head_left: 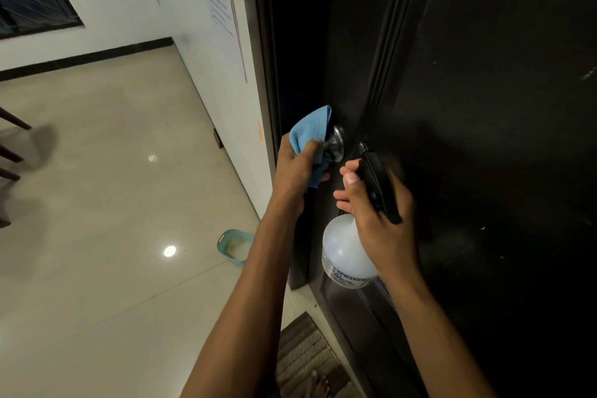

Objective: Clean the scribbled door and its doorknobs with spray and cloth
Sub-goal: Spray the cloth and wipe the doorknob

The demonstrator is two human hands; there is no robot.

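Observation:
The dark door (484,107) fills the right half of the view, with faint pale marks on its panel. A round silver doorknob (337,142) sticks out at its left edge. My left hand (295,171) grips a blue cloth (311,132) and presses it against the knob, covering its left side. My right hand (378,213) holds a white spray bottle (344,252) by its black trigger head (379,184), just right of and below the knob, nozzle pointing up toward the door.
A white wall (223,74) with a pinned paper sheet meets the door frame on the left. A teal basin (234,245) sits on the glossy tiled floor by the wall. A striped doormat (307,359) and a bare foot lie below. Dark chair legs (13,152) stand far left.

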